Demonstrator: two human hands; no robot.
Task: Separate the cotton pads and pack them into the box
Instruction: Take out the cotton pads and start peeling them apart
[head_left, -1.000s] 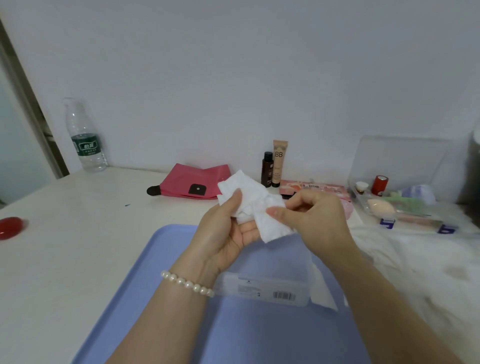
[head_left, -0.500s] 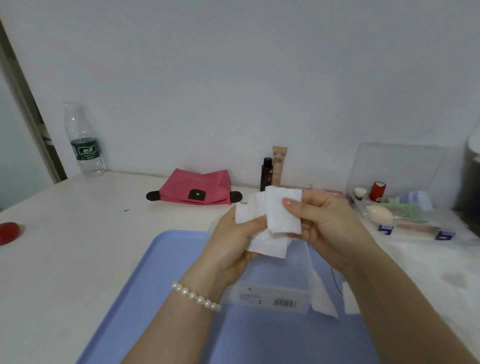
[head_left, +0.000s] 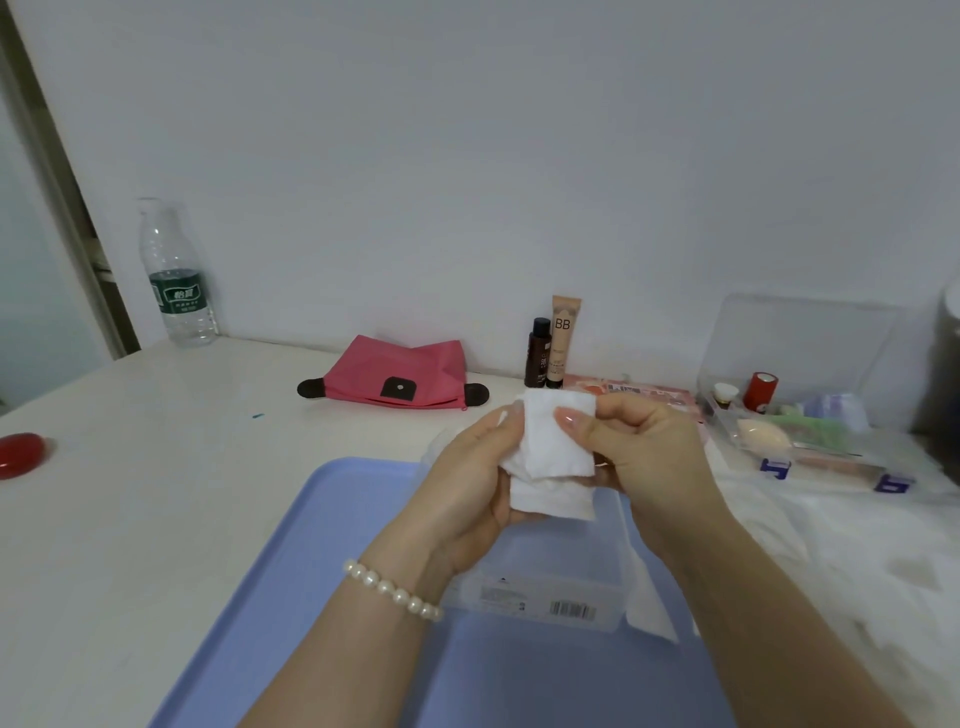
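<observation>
Both hands hold a small stack of white cotton pads (head_left: 551, 457) in the air above the tray. My left hand (head_left: 467, 493) cups the stack from the left and below. My right hand (head_left: 639, 457) pinches the front pad near its top edge, thumb across its face. Directly under the hands a clear plastic box (head_left: 550, 582) with a barcode label stands on the blue tray (head_left: 322, 571). Another white pad (head_left: 649, 608) lies against the box's right side.
A pink pouch (head_left: 400, 379), a dark bottle (head_left: 537, 353) and a BB tube (head_left: 563, 340) stand at the back by the wall. A water bottle (head_left: 179, 280) is far left, a red object (head_left: 21, 454) at the left edge. A clear organiser (head_left: 810, 415) sits right.
The pads went from fanned out between my hands to gathered into one stack. My right hand folded its pad back over the front of the stack.
</observation>
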